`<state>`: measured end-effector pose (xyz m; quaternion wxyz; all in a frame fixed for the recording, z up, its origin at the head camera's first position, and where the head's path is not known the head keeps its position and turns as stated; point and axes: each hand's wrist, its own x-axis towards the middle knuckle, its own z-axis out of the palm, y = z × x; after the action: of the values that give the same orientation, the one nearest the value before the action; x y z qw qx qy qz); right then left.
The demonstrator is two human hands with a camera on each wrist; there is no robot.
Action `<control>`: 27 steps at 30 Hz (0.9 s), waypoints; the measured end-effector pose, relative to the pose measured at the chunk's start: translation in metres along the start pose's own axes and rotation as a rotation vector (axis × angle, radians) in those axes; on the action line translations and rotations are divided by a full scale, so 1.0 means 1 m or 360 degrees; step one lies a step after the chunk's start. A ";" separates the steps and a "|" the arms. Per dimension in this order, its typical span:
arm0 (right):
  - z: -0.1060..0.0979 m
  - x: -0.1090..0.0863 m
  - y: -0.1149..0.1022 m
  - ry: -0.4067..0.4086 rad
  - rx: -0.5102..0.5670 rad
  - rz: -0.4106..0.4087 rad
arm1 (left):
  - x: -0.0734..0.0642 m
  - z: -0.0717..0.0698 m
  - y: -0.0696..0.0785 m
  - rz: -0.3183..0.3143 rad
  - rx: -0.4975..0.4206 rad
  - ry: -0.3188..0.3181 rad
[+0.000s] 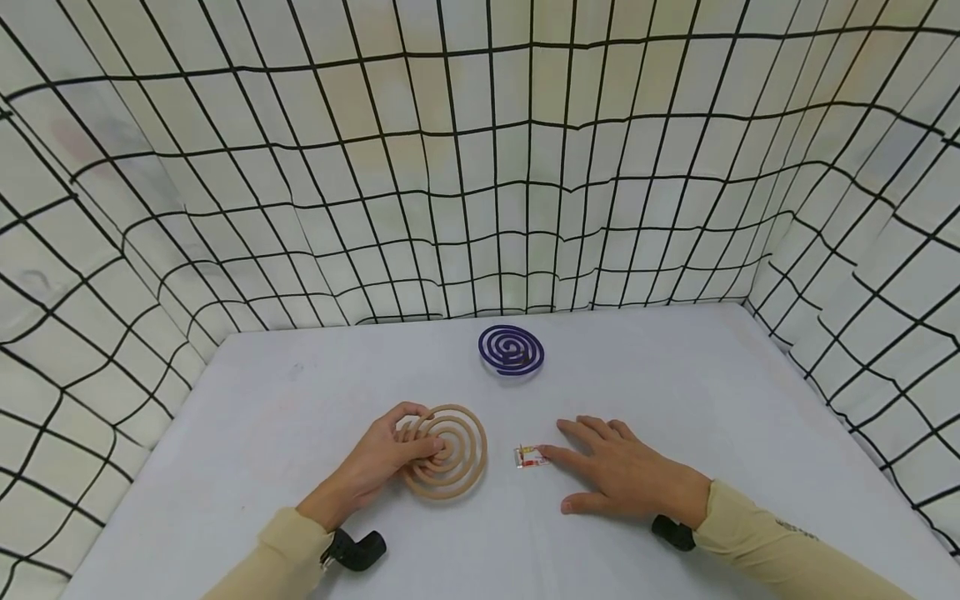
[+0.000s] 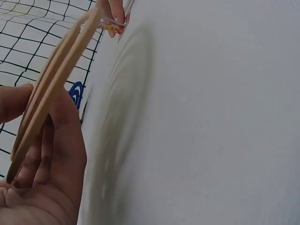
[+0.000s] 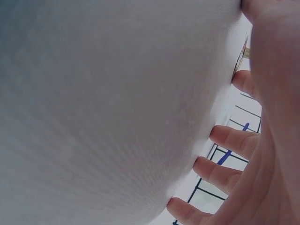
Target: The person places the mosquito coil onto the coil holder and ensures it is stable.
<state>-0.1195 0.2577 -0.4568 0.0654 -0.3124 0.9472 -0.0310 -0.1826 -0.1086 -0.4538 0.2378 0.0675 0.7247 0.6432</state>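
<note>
A tan mosquito coil [image 1: 450,451] is held by my left hand [image 1: 382,457], thumb on top near its centre and fingers underneath. In the left wrist view the coil [image 2: 56,79] is seen edge-on, tilted above its shadow on the white surface. My right hand [image 1: 622,471] lies palm down with spread fingers. Its index fingertip touches a small red-and-white packet [image 1: 529,456] lying flat to the right of the coil. Seen from the right wrist, the fingertips [image 3: 220,133] rest on the table. Farther back is a dark purple-blue mosquito coil [image 1: 512,348], with a small dark piece at its right side.
A white-covered table [image 1: 315,375] spreads under both hands. Black netting [image 1: 487,183] over pale walls rises at the back and both sides. Each wrist carries a black camera mount, one of them beside the left wrist [image 1: 360,552].
</note>
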 end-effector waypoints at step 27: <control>0.001 -0.001 0.002 0.0032 -0.0013 -0.0006 | 0.016 0.033 0.008 -0.0062 -0.0004 0.0073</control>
<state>-0.1197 0.2601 -0.4580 0.0547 -0.3143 0.9473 -0.0305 -0.1837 -0.0708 -0.4521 0.2337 0.0382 0.7304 0.6406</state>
